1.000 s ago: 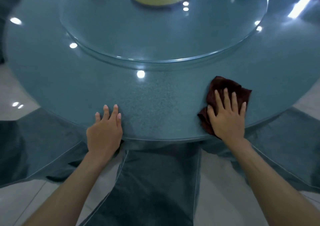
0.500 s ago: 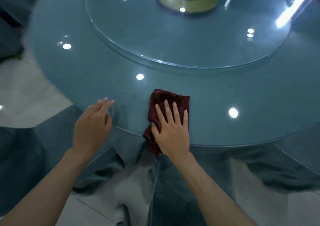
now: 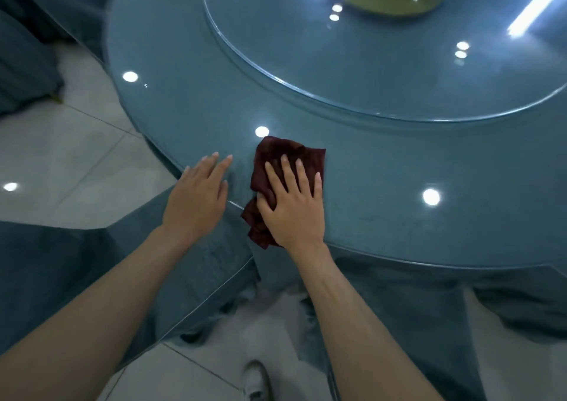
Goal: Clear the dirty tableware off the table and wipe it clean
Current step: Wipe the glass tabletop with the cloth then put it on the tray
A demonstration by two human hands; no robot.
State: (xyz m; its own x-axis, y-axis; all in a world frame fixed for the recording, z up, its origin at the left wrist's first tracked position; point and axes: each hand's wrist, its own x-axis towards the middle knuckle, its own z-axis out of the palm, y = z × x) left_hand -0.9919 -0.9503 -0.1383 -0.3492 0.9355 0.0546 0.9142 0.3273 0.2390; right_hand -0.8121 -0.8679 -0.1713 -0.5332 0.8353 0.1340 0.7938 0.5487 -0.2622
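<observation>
Cloth (image 3: pixel 288 155) is lying crumpled at near edge of desk (image 3: pixel 399 185), under right hand (image 3: pixel 291 207), which is pressing it down with straight, spread fingers, not clenching. Left hand (image 3: pixel 196 198) is sitting just left of cloth at the edge, fingers straight, released, holding nothing. Glass turntable (image 3: pixel 368 63) is lying well beyond both hands. Shoe (image 3: pixel 256 382) is showing below, between forearms.

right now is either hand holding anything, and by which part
Nothing is gripped. The right hand presses flat on the near half of the dark red cloth; the left hand holds nothing.
</observation>
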